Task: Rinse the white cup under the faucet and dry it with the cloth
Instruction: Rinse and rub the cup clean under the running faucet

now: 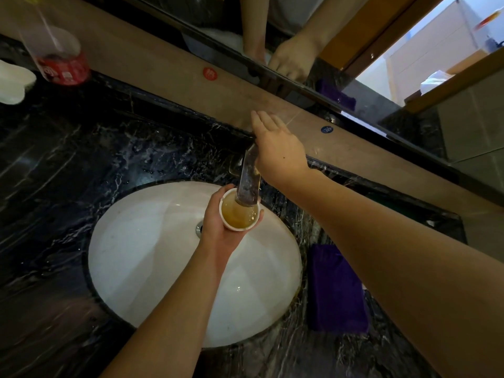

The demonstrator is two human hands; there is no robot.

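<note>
My left hand grips the white cup from the left and holds it upright over the sink, right under the tip of the chrome faucet. Brownish liquid fills the cup. My right hand rests on top of the faucet's back end, fingers stretched out flat towards the wall; whatever lies under its palm is hidden. A folded purple cloth lies on the counter to the right of the sink.
The black marble counter surrounds the white basin. A clear plastic bottle with a red label stands at the back left, beside a white object. A mirror runs along the wall above a beige ledge.
</note>
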